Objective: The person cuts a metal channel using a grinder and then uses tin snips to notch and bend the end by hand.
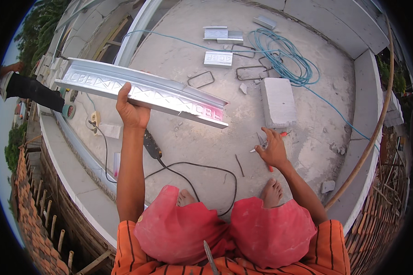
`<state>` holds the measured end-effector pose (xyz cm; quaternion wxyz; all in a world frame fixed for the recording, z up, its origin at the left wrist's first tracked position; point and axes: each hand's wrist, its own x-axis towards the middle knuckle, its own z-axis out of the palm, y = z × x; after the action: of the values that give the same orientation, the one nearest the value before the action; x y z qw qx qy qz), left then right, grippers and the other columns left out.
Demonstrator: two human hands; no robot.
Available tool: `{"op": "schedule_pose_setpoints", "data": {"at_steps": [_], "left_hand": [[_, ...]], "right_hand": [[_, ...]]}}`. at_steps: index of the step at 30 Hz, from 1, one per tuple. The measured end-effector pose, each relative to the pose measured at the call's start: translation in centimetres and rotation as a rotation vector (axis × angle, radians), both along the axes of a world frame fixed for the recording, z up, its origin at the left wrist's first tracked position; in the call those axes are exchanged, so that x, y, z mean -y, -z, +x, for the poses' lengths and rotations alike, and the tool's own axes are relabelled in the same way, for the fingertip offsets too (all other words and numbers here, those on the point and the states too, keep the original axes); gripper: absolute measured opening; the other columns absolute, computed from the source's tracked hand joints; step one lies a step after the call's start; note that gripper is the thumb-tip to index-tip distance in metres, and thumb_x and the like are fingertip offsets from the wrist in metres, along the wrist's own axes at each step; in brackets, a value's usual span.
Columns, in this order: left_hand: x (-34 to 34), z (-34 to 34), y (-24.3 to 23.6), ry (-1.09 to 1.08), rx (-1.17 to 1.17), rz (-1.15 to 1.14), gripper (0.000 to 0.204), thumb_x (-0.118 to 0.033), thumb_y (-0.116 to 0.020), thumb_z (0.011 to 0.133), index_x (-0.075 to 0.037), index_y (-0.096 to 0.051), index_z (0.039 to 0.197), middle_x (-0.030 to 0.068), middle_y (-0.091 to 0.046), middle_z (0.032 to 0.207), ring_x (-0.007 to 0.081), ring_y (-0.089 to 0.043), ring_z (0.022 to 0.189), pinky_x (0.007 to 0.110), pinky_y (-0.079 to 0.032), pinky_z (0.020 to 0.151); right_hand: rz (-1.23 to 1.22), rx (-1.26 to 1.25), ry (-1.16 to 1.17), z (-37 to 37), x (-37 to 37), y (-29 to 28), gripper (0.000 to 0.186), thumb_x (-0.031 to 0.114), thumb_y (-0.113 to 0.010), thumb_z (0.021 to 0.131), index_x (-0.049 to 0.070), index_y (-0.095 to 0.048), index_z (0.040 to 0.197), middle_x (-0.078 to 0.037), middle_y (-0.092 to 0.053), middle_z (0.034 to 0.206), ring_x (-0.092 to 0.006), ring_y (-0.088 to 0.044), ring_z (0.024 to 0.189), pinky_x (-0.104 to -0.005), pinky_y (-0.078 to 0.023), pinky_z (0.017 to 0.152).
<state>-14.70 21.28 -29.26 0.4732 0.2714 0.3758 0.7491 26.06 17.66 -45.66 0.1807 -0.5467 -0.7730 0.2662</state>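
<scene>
My left hand [134, 110] is wrapped round a shiny galvanised steel channel [170, 101], lifted above the floor at a slant. Pink marking covers the channel's right end, where the edge looks uneven. My right hand [274, 149] is over a pair of snips [270, 168] with orange-red handles and grey jaws. Its fingers are bent but apart, and I cannot tell whether they touch the snips. A black corded power tool [152, 145] lies below the channel, its front part hidden by the channel and my left hand.
A pale block [278, 103] lies beyond my right hand. Farther off are short channel offcuts [218, 58], wire frames [252, 73] and a coiled blue cord [284, 57]. A black cable [215, 165] loops near my feet. Low block walls [363, 96] edge the floor; another person's leg [34, 91] shows at left.
</scene>
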Motion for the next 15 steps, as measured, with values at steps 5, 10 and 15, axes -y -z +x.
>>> {"op": "schedule_pose_setpoints", "data": {"at_steps": [5,10,15], "left_hand": [[1.3,0.1,1.9,-0.069,-0.053,0.041,0.076,-0.025,-0.066,0.083,-0.004,-0.031,0.147,0.0205,-0.049,0.137,0.0333,-0.048,0.129,0.049,-0.033,0.115],[2.7,-1.0,1.1,-0.064,-0.08,0.024,0.071,-0.016,-0.064,0.086,-0.004,-0.033,0.149,0.0141,-0.05,0.136,0.0301,-0.05,0.127,0.047,-0.036,0.112],[3.5,2.2,0.0,-0.233,-0.043,0.039,0.048,-0.014,-0.064,0.089,-0.004,-0.05,0.134,0.0084,-0.059,0.122,0.0223,-0.056,0.118,0.043,-0.042,0.107]], "right_hand": [[-0.04,-0.024,0.012,-0.5,-1.4,-1.5,0.064,0.017,-0.073,0.076,0.003,-0.049,0.135,-0.024,-0.054,0.129,-0.0404,-0.05,0.122,-0.0465,-0.04,0.104],[-0.22,-0.143,0.013,-1.6,-2.2,-3.3,0.06,0.016,-0.071,0.077,0.003,-0.051,0.133,-0.023,-0.055,0.129,-0.0391,-0.052,0.121,-0.0438,-0.044,0.102],[-0.528,-0.318,-0.159,-6.4,-2.0,-8.5,0.063,0.017,-0.073,0.078,0.004,-0.049,0.136,-0.023,-0.054,0.131,-0.0371,-0.054,0.121,-0.0419,-0.048,0.099]]}}
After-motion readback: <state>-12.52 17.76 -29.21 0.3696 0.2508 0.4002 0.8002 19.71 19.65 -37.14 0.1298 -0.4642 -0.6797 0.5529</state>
